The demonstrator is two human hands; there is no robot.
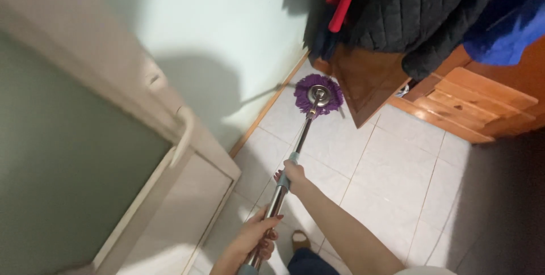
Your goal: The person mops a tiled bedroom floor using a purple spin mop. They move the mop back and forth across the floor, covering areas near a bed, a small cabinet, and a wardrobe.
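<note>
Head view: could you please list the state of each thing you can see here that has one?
Mop: purple head flat on the tiled floor, in the corner by the wall.
Mop pole: slanted, gripped by both hands.
Right hand: closed around the pole, further down.
Left hand: closed around the pole's upper end.
Jackets: hanging over the wooden cabinet.

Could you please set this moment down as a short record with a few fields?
Place: white tiled floor by a pale wall
Left hand: grips the lower end of the mop handle
Right hand: grips the handle higher up
Mop head: purple, round, on the floor by the wooden cabinet
Above: dark clothes hanging
</note>
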